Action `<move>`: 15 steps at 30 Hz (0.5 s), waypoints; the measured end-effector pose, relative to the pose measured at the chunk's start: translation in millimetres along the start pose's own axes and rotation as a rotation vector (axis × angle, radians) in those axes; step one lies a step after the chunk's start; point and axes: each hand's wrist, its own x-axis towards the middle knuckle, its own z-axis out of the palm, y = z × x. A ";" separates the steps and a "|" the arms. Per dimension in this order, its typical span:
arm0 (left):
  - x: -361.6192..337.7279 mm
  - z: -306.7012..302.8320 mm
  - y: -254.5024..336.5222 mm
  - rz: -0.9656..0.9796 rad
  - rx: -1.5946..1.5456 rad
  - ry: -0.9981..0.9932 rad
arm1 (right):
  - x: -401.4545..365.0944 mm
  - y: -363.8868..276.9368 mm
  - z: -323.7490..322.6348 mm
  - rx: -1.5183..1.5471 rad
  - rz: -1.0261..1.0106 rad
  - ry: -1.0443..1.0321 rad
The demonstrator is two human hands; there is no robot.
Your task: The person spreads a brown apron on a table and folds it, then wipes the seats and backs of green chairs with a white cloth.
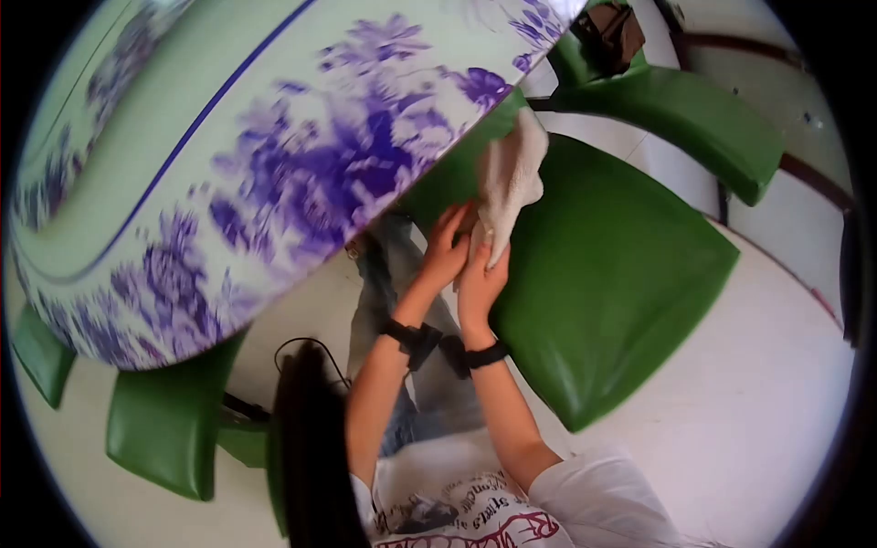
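A whitish cloth point(519, 173) hangs over the gap between the table and a green chair seat point(612, 274), long and bunched, its upper end near the table edge. My right hand point(481, 285) is closed around the lower end of the cloth, with the thumb lying across it. Close beside it, my left hand point(444, 254) grips the same cloth from the left side, its fingers curled and partly hidden. Both wrists carry black bands.
A table point(196, 301) with a purple floral pattern fills the upper left. More green chairs point(685, 114) stand at upper right and green chairs point(164, 429) at lower left. A dark brown item point(614, 36) rests on the far chair. A thin black cable point(315, 342) loops near my left arm.
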 end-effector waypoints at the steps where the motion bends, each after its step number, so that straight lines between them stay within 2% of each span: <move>1: 13.0 -2.6 -4.8 -0.091 -0.090 0.036 | 13.8 15.2 13.4 -0.007 -0.008 0.019; 2: 23.9 -5.6 -7.3 -0.186 -0.175 0.067 | 26.2 57.4 29.2 -0.144 -0.055 0.014; 3: 34.0 -9.1 -16.7 -0.177 -0.174 0.086 | 36.0 112.6 48.1 -0.281 -0.096 0.015; 4: 43.9 -12.2 -27.1 -0.168 -0.172 0.105 | 44.0 156.1 64.5 -0.449 -0.147 -0.078; 7: 56.4 -26.9 -46.6 -0.174 -0.097 0.146 | 55.7 136.6 79.8 -0.603 -0.204 -0.041; 10: 52.8 -54.6 -55.7 -0.224 0.031 0.197 | 79.7 156.6 97.6 -0.571 -0.289 0.053; 12: 50.9 -72.8 -59.4 -0.243 0.118 0.224 | 84.6 168.0 117.3 -0.601 -0.303 0.021; 13: 51.0 -81.7 -60.3 -0.247 0.162 0.240 | 88.8 165.2 143.4 -0.151 -0.021 0.115; 15: 50.0 -98.4 -62.7 -0.248 0.244 0.265 | 102.6 158.6 197.9 -0.409 -0.238 -0.013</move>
